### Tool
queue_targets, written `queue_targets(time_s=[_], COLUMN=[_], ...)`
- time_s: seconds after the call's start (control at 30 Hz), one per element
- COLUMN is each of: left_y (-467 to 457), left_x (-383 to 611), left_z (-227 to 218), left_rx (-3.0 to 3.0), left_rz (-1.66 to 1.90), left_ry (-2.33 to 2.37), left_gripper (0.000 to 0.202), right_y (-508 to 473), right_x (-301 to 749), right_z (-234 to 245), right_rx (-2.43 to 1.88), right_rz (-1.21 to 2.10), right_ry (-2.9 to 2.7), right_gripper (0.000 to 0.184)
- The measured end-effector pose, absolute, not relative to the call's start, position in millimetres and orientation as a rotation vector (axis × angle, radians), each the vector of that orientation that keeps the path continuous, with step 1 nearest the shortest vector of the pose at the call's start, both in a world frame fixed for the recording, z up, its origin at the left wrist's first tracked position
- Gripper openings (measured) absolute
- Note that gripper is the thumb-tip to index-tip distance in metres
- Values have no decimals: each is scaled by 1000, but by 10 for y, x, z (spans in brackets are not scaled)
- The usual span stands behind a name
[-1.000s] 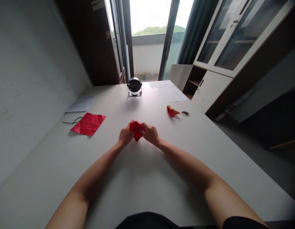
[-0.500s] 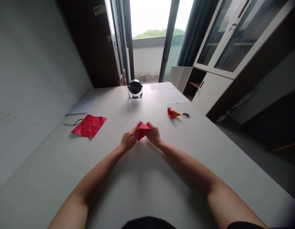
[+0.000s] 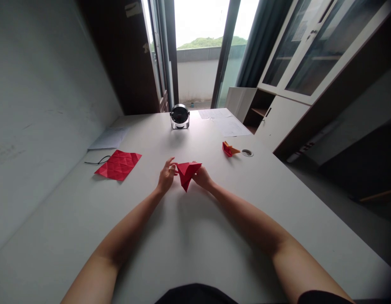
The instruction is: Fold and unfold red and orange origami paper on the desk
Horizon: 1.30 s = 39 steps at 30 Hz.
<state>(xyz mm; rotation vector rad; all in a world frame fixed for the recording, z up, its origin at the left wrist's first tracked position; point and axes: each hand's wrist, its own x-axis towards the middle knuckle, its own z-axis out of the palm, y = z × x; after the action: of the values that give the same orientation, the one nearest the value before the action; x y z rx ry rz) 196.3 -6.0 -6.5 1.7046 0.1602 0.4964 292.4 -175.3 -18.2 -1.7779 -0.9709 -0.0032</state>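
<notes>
A folded piece of red paper (image 3: 187,172), with pointed flaps, is held just over the middle of the white table (image 3: 195,236). My right hand (image 3: 202,177) grips its right side, and the fingertips are partly hidden behind the paper. At its left edge is my left hand (image 3: 166,175), fingers apart and close to the paper; whether a fingertip touches it I cannot tell. A creased red paper sheet (image 3: 119,165) lies spread out at the left. Off to the right sits a small red and orange folded paper figure (image 3: 229,149).
Beside the red sheet lie a thin black cord (image 3: 97,162) and a pale paper (image 3: 108,138). A round black and silver device (image 3: 179,116) stands at the back. White papers (image 3: 231,126) lie at the back right, and a cable hole (image 3: 247,153) opens near the right edge.
My left hand has come off the folded paper, moving left with its fingers opening. The red paper has turned and shows more of its pointed faces. My right hand still holds it.
</notes>
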Motion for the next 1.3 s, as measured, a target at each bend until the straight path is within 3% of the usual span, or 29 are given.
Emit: queue_targets(time_s=[0.27,0.47,0.6,0.9,1.3], left_y=[-144,-109,-134,-96,-65], left_x=[1985,1960,1980,2002,2011], left_z=[-155,-144,-115,-138,-136], left_rx=[1658,1786,1605,1781,1569], left_rz=[204,129,65,250,139], left_ry=[94,138,163,49,169], left_gripper=[54,48,46,42,36], right_y=[-1780,-1826,-1840,-1899,-1873], right_x=[2937,2930,2905,2857,2824], right_z=[-228,-144,-137,-143,-91], right_rx=[-1792,-1840,-1900,-1900,-1896], right_rz=[0,52,117,98,66], right_ry=[-778,-739,-799,-988,-869], right_gripper=[12,30,27,47,27])
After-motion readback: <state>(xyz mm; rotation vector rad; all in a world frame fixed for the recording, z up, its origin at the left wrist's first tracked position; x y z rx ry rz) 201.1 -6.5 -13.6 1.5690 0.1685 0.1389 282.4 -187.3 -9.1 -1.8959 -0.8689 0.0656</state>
